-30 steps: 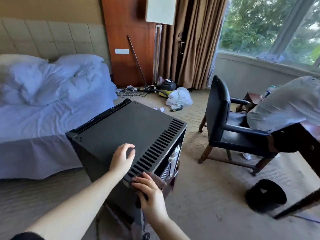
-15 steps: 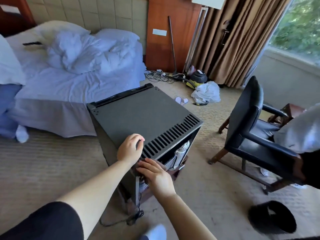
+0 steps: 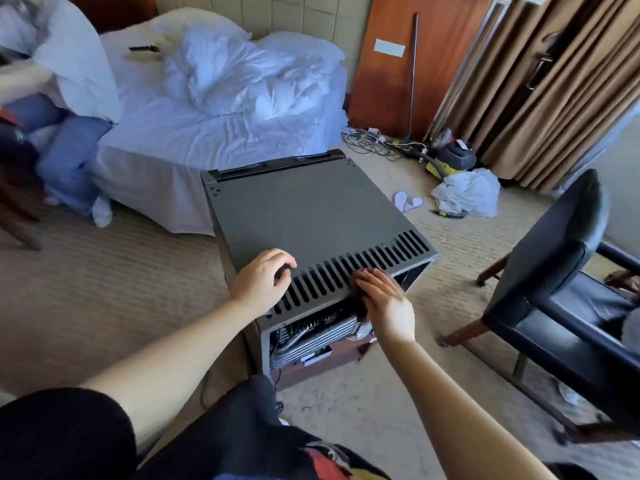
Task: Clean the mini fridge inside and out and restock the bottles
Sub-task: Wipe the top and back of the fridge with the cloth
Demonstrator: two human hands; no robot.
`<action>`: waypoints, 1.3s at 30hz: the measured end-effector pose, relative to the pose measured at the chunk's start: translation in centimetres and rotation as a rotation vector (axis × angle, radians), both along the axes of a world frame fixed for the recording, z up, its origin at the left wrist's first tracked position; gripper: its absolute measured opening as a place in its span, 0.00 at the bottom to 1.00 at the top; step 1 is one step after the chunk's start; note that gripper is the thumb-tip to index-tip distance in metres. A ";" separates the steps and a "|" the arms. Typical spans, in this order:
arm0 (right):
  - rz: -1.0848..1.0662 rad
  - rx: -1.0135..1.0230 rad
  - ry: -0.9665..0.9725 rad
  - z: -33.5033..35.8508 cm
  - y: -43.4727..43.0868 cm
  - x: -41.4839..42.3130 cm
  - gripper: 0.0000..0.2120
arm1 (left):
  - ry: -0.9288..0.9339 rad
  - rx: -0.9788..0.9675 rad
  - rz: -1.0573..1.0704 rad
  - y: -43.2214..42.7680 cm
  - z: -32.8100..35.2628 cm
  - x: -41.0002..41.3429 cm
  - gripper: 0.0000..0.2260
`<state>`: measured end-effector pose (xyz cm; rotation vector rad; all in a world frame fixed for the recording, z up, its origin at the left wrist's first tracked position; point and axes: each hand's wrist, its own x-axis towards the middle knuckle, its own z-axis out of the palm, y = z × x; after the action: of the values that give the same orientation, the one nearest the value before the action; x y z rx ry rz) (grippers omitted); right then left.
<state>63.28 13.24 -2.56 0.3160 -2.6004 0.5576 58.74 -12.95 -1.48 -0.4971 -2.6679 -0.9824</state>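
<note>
Where the right hand [image 3: 388, 303] lies flat, fingers straight and close together, it presses a dark cloth [image 3: 359, 284] onto the slotted vents [image 3: 381, 258] at the near edge of the mini fridge [image 3: 304, 209].
Left hand [image 3: 261, 282]: resting on the fridge top just beside the vents, fingers loosely curled, holding nothing.
Mini fridge: dark grey, standing on the carpet [image 3: 104, 289] with its back to the person; coils [image 3: 311, 337] show below the vents.
Writing: a white plate [image 3: 389, 47] on the wood panel [image 3: 381, 91], too small to read.
Room: an unmade bed [image 3: 207, 133] with white linen behind the fridge; a black armchair [image 3: 554, 282] to the right; a yellow vacuum [image 3: 453, 157], a tangle of cables [image 3: 367, 138] and a white bag [image 3: 467, 195] on the carpet near the brown curtains [image 3: 554, 81].
</note>
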 end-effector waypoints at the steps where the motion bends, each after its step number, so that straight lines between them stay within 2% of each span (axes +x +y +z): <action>1: 0.030 0.002 0.041 -0.5 -0.7 0.4 0.12 | 0.019 0.004 0.003 0.1 -0.1 0.0 0.07; 6: 0.331 -0.002 0.153 -1.7 -4.8 1.2 0.10 | 0.087 -0.025 0.034 0.8 -0.4 0.2 0.14; 10: 0.514 0.042 0.136 -1.9 -1.5 -1.1 0.10 | 0.171 -0.072 0.098 3.3 0.1 0.2 0.13; 12: 0.465 0.057 0.129 -1.6 2.6 -3.0 0.11 | 0.216 -0.081 0.119 6.3 0.5 0.2 0.12; 16: 0.240 0.023 0.020 0.3 12.7 -7.3 0.10 | 0.173 -0.163 0.150 12.2 0.2 0.1 0.09; 18: 0.246 0.065 -0.047 1.2 15.6 -8.9 0.11 | 0.126 -0.233 0.242 13.2 -0.1 0.2 0.09; 24: 0.287 0.011 0.028 -0.1 14.7 -8.6 0.10 | 0.094 -0.401 0.326 14.0 0.3 0.5 0.13; 27: 0.428 0.017 0.116 0.1 11.4 -7.3 0.11 | 0.089 -0.424 0.342 14.1 0.5 0.8 0.14; 31: 0.569 0.028 0.131 0.7 8.9 -7.0 0.12 | 0.069 -0.429 0.370 14.3 0.6 0.7 0.14; 34: 0.601 0.060 0.161 0.4 11.9 -8.5 0.12 | 0.054 -0.435 0.374 14.3 0.5 0.6 0.14; 39: 0.475 0.068 0.131 0.3 18.3 -11.3 0.10 | 0.031 -0.451 0.383 14.4 0.6 0.6 0.17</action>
<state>51.96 31.53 -2.21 0.9728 -2.4204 0.5806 59.31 1.49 -0.85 -0.0681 -2.8032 -0.2646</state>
